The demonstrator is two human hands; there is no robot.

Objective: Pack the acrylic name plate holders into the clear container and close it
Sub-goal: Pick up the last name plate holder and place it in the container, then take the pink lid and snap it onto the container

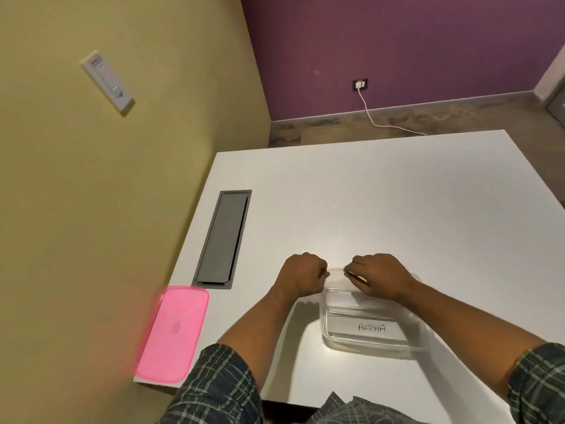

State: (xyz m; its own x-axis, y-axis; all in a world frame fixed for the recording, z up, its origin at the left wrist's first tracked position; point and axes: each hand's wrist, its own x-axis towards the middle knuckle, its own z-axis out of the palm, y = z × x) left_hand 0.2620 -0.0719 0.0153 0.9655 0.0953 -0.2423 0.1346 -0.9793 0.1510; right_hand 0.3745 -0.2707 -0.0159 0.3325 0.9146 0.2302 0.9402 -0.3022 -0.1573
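Although stiff and light, probably brittle at the bend and slippery on the flat faces: the acrylic name plate holder (336, 275), so best taken by the two short ends and not by the middle. Held just so now: left hand (301, 275) closed in a pinch on the left end, right hand (379, 278) closed with the fingertips on the right end. Positioned over the far rim of the clear container (324, 325), apparently not yet lowered inside. Should be let down gently and level, without knocking acrylic against acrylic, to avoid scratches.

Almost invisible against the white table (367, 194); only thin bright edges and a little glare to see. Cannot tell whether a card sits inside it.

Already in the container, near the front wall: a holder with ALPHA card (371, 327), white with hand-written letters. Behind it, one more white card with faint writing, too blurred to read.

Well apart, at the left edge of the table: the pink lid (172, 333), not yet on the container.
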